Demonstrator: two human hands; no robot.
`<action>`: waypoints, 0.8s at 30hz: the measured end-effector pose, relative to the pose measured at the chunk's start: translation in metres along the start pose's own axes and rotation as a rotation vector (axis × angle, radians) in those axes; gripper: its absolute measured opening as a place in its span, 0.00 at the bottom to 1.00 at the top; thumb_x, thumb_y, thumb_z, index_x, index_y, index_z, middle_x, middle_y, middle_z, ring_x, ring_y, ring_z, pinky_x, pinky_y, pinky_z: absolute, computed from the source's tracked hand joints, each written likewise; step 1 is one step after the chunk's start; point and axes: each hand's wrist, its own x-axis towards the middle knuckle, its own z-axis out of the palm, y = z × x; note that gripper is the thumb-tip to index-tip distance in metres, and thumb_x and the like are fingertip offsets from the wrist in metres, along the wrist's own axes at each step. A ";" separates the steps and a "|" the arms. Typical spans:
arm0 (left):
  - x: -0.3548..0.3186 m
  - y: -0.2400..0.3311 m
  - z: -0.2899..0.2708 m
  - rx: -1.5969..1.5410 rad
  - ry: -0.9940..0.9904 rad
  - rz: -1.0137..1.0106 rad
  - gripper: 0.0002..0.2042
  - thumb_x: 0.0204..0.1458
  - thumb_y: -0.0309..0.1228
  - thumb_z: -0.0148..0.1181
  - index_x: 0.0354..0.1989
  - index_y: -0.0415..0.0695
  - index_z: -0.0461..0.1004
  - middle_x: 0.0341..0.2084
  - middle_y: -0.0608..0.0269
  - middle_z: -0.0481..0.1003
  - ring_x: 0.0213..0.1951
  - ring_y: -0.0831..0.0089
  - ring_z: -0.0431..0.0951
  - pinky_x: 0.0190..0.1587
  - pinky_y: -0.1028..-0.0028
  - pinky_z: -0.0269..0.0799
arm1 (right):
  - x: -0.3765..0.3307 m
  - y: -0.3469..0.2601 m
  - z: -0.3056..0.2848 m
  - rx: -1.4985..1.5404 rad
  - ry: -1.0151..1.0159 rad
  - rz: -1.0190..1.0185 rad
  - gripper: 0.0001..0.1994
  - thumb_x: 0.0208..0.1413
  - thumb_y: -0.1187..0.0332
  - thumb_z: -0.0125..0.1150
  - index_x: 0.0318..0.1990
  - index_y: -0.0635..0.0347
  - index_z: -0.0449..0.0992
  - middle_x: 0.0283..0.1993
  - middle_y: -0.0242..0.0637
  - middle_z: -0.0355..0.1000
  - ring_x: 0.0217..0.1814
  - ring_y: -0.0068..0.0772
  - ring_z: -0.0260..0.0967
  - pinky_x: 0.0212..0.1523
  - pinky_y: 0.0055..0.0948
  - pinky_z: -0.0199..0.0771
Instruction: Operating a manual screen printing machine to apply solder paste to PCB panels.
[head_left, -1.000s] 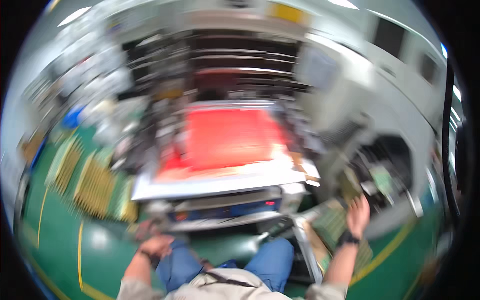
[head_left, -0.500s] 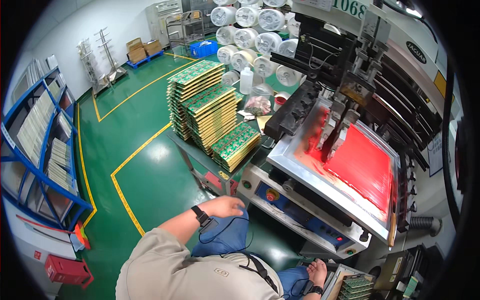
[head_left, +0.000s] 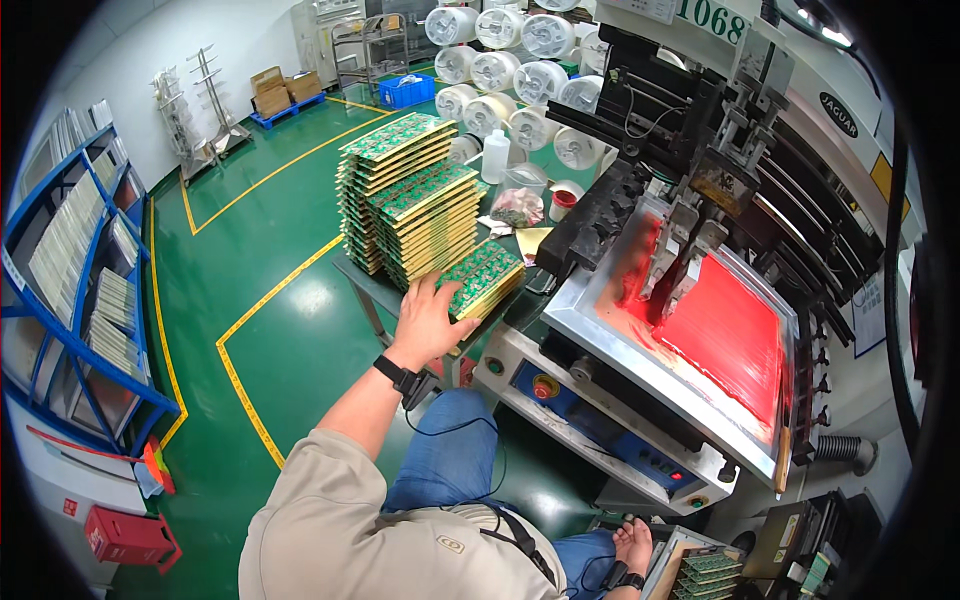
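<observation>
My left hand (head_left: 428, 322) reaches out to a low stack of green circuit boards (head_left: 484, 276) on a grey table and rests on its near edge, fingers spread over the top board. Taller stacks of the same boards (head_left: 418, 205) stand just behind it. My right hand (head_left: 634, 545) is down at the lower edge, by a tray of small green boards (head_left: 706, 574); whether it holds anything is unclear. A black band sits on each wrist.
A screen-printing machine with a red screen (head_left: 722, 330) and a metal frame (head_left: 640, 368) fills the right. White rolls (head_left: 500, 75) line the back. Blue shelving with boards (head_left: 75, 270) stands at the left on a green floor with yellow lines. A red box (head_left: 125, 538) lies below it.
The view has swung left from the machine to the board stacks. My left hand has risen from my knee to the low stack of boards. My right hand stays low.
</observation>
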 end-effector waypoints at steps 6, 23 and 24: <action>-0.004 0.000 0.004 0.031 0.008 -0.023 0.27 0.43 0.43 0.71 0.52 0.44 0.74 0.57 0.45 0.67 0.61 0.46 0.64 0.63 0.55 0.62 | -0.009 -0.003 0.005 0.024 0.099 -0.065 0.10 0.65 0.62 0.56 0.49 0.55 0.71 0.32 0.36 0.76 0.32 0.36 0.73 0.33 0.36 0.78; 0.232 -0.056 -0.159 0.230 -0.225 -0.098 0.41 0.44 0.55 0.70 0.64 0.45 0.66 0.60 0.47 0.70 0.61 0.53 0.69 0.63 0.61 0.65 | 0.010 0.007 -0.004 0.041 0.076 -0.027 0.10 0.64 0.63 0.57 0.50 0.53 0.70 0.34 0.36 0.76 0.31 0.34 0.73 0.32 0.34 0.79; 0.239 -0.052 -0.154 0.226 -0.411 -0.181 0.45 0.45 0.57 0.69 0.69 0.47 0.61 0.63 0.47 0.68 0.63 0.55 0.69 0.64 0.62 0.64 | 0.010 0.009 -0.007 0.052 0.080 -0.037 0.10 0.64 0.63 0.57 0.50 0.53 0.70 0.34 0.36 0.76 0.31 0.34 0.73 0.32 0.34 0.78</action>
